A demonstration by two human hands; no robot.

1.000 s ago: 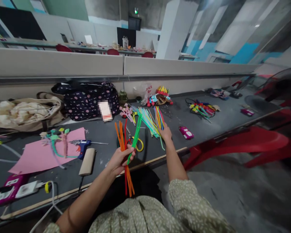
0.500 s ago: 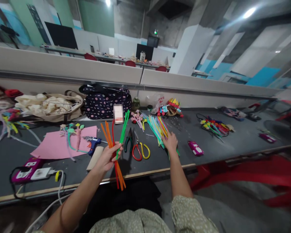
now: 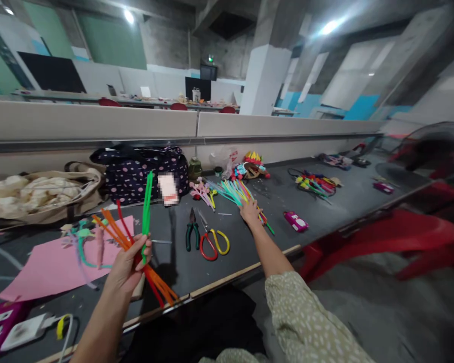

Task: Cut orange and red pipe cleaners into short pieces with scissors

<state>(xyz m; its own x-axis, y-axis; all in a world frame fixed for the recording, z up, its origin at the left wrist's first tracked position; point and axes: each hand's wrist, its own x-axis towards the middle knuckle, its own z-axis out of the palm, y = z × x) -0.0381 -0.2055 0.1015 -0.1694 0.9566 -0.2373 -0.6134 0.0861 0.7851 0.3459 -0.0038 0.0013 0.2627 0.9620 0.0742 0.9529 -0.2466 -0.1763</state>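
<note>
**Currently on the bench: pipe cleaners in hand and in a pile**

Grey worktable: runs left to right, with a low partition along its far edge.

Beige cloth bag: far left, against the partition.

Dark polka-dot bag: just right of the beige bag, its tag blurred.

Pink paper sheet: near left, with a small pipe-cleaner figure lying on its far part.

Loose pipe-cleaner pile: mixed colours, fanned out at the centre of the table, far side.

Held bunch of pipe cleaners: several orange, 1 red, and 1 green standing upright; raised above the near edge of the table, left of centre.

Left hand: fingers curled around the held bunch, thumb pressing the green one.

Right hand: arm stretched out, fingers spread flat on the near end of the loose pile.

Scissors: red and yellow handles, flat between the 2 hands.

Green-handled pliers: just left of the scissors.

Pink phone-like item: right of the right hand, apart from it.
</note>
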